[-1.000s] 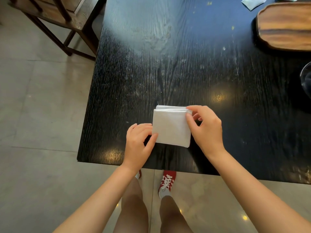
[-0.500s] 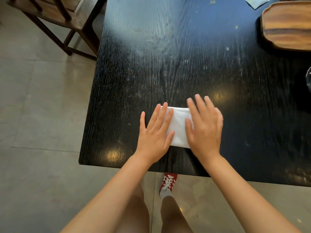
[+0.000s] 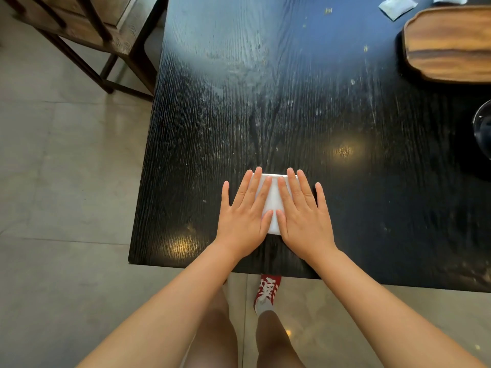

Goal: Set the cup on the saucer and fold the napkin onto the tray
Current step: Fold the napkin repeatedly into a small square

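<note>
A folded white napkin (image 3: 273,205) lies on the black table (image 3: 292,107) near its front edge. My left hand (image 3: 244,213) and my right hand (image 3: 303,213) lie flat on it, palms down and fingers spread, covering most of the cloth; only a strip shows between them. The wooden tray (image 3: 449,43) sits at the far right of the table, cut off by the frame edge. A dark round glass object (image 3: 483,128) shows at the right edge; I cannot tell whether it is the cup or the saucer.
A wooden chair (image 3: 87,30) stands off the table's far left corner. Small pale packets (image 3: 396,6) lie beside the tray at the top. The table's left edge and front edge are close to my hands, with tiled floor beyond.
My hands went from pinching the napkin's sides to lying flat on it. Since half a second ago they have drawn closer together over the cloth.
</note>
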